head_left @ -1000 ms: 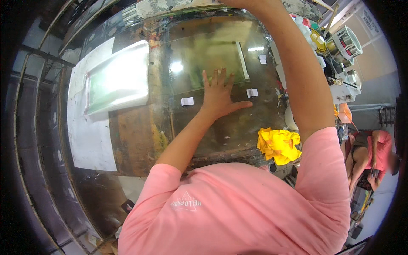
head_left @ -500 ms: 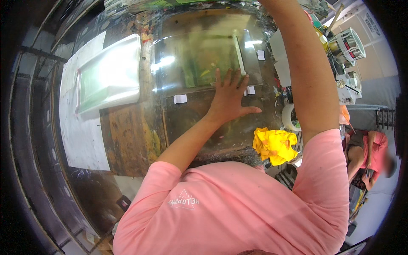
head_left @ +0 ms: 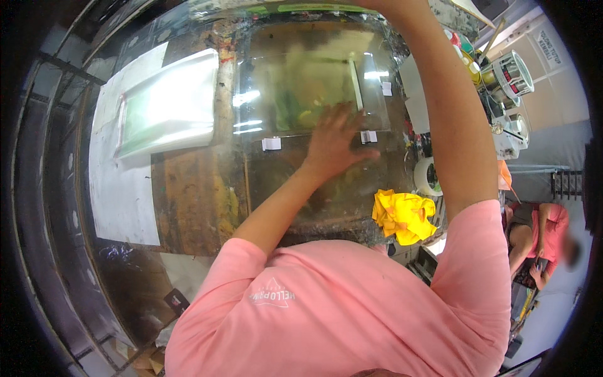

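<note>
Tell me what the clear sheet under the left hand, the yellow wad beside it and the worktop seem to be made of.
Clear sheet: probably glass or clear plastic; see-through, glossy, with bright glare streaks.
Yellow wad: soft cloth by its look, matte and crumpled into folds.
Worktop: likely wood or board, brown, worn and stained; the look leaves it open.
The left hand lies flat, fingers spread, on the sheet.

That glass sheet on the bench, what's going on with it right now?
A person in a pink shirt leans over a worn workbench with the left hand spread flat, palm down, on a clear glass sheet lying on it. The right arm reaches up past the sheet's far edge, and that hand is out of view. A crumpled yellow cloth sits at the bench's right edge, next to a roll of tape. A white tray lies to the left of the glass.
</note>
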A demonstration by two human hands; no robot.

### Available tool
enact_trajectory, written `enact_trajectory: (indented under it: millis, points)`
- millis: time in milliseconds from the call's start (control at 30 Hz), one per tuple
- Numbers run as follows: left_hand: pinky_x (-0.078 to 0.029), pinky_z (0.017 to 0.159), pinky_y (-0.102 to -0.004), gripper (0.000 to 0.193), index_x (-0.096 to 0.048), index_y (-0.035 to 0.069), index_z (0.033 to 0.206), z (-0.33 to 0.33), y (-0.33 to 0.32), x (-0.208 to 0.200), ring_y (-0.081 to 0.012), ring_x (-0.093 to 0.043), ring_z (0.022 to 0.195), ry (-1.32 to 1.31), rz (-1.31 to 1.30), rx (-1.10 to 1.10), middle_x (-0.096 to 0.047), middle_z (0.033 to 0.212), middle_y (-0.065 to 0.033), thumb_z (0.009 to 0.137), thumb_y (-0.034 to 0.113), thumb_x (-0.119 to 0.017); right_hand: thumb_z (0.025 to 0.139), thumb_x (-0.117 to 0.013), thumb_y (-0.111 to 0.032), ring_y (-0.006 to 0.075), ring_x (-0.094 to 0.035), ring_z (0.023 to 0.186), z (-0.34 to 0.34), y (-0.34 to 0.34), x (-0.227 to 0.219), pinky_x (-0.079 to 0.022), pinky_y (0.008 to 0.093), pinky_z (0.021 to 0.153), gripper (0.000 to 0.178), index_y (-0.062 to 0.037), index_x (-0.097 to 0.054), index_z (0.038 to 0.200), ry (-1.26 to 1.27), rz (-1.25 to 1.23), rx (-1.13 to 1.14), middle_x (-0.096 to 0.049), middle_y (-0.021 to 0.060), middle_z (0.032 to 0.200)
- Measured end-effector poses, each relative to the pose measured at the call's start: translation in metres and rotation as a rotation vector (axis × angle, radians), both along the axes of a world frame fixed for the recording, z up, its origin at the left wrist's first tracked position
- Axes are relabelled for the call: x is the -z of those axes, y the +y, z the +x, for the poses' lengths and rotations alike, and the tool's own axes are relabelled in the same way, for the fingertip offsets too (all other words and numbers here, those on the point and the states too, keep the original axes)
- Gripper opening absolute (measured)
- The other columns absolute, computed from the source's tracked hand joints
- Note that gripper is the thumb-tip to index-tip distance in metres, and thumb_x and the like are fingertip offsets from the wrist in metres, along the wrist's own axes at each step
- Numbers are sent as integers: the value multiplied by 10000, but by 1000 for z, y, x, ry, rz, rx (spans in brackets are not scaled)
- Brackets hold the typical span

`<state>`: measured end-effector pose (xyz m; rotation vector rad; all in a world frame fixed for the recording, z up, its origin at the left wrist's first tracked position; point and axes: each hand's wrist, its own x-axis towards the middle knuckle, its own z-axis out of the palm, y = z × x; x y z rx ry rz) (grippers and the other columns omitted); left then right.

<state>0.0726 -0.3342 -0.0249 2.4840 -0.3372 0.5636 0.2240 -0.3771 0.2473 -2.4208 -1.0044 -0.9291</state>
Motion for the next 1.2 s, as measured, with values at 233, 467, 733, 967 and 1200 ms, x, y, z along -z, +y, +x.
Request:
enact_trajectory:
  millis: [233,467,733,967,1200]
  points:
    - [-554,800,-293,758,-590,-89,1364,-8,148,-119,-142,-659,885,9,-1237,-179,-722,1045,-88,818,282,-962,952,-664,-550,386,-737,917,-27,-12,40,-529,507,881,595,-54,-711,1276,75,22,-55,-776,229,966]
    - [-563,972,-399,1020,-630,-67,1428,-70,135,-55,-294,-725,1104,301,-767,-302,-752,1206,-195,669,505,-998,1024,-615,-541,363,-679,1042,-77,-54,144,-489,517,899,468,-111,-765,1133,419,-404,-213,-717,159,1029]
    - [-351,1067,-478,1117,-673,88,1439,-88,132,20,-318,-516,1215,255,76,-579,-589,1149,-103,586,773,-898,979,-707,-477,362,-712,911,-114,-69,222,-565,501,771,372,-138,-755,1125,631,-292,-228,-730,138,960]
    - [-329,984,-434,1153,-650,71,1470,-88,138,31,-259,-524,1057,206,-38,-495,-561,1044,-46,544,690,-947,951,-746,-390,321,-668,969,-81,-50,263,-571,461,785,361,-139,-748,1210,395,-270,-166,-686,94,1084]
    - [-362,996,-439,1150,-638,97,1497,-85,138,20,-268,-519,1068,218,-61,-504,-558,1031,-56,534,623,-980,995,-631,-620,311,-739,948,107,16,241,-573,483,778,462,-211,-773,1157,400,-444,-128,-746,99,1008]
